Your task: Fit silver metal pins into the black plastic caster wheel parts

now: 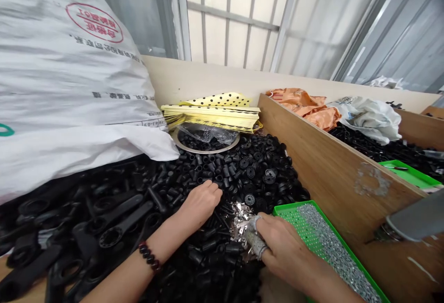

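Left hand (201, 203) lay palm down on the heap of small black caps (239, 169), fingers loosely curled into them, probably to rake some closer; can't tell if it gripped one. Right hand (286, 250), one finger wrapped in greyish tape, was closed in a pinch on the metal clips (243, 222), a small shiny, crumpled-looking silver pile on top of the caps, between both hands. Green tray (287, 210) sat just beside that hand, against the wooden divider (329, 164), so close to reach.

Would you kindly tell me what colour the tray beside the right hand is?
The tray is green; head view.
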A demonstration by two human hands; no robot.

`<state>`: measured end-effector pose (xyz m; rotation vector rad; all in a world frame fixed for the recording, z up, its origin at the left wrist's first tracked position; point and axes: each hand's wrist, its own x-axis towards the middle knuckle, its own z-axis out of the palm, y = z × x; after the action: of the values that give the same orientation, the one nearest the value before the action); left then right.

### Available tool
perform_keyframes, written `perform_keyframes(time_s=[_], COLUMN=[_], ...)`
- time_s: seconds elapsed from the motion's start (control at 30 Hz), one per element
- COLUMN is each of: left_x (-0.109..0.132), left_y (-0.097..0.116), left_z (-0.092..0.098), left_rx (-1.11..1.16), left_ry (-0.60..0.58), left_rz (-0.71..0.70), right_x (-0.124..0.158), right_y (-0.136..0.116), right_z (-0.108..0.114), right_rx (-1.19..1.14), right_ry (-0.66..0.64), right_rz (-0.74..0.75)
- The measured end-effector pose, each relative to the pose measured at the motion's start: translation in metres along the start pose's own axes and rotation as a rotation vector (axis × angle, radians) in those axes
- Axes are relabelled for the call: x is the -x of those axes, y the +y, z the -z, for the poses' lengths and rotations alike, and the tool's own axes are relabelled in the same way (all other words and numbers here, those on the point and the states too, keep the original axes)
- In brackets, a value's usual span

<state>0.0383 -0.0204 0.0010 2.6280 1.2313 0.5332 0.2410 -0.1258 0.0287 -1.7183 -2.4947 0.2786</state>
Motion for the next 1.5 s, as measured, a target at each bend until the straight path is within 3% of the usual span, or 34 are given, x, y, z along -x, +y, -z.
perform_keyframes(time_s=[0.17, 0.4, 0.67, 0.93, 1.1, 1.23, 1.4, 1.5], left_x=[0.004, 0.016, 0.022, 0.025, 0.006, -0.017, -0.040, -0.044], left_y=[0.003, 0.035, 0.053, 0.042, 0.013, 0.005, 0.012, 0.010], left_z=[0.014, 0.020, 0.015, 0.013, 0.018, 0.015, 0.008, 0.014], left_rx=[0.341, 0.905, 1.161, 0.765, 0.323, 0.048, -0.112, -0.109], left_ry=[0.085, -0.011, -0.047, -0.053, 0.122, 0.123, 0.086, 0.126], left_rz=[0.160, 0.296, 0.323, 0.199, 0.203, 0.180, 0.199, 0.213], right_x=[-0.014, -0.028, -0.021, -0.016, -0.010, -0.009, -0.007, -0.003], right_y=[0.006, -0.001, -0.004, 0.001, 0.009, 0.011, 0.011, 0.013], right_z=[0.002, 0.004, 0.000, -0.002, -0.002, 0.000, 0.000, 0.003], right_rx=[-0.085, -0.263, -0.298, -0.134, -0.062, -0.068, -0.080, -0.117], right_ry=[0.061, 0.178, 0.227, 0.162, 0.106, 0.121, 0.101, 0.117], right_rz=[0.003, 0.067, 0.144, 0.161, 0.087, 0.085, 0.059, 0.031])
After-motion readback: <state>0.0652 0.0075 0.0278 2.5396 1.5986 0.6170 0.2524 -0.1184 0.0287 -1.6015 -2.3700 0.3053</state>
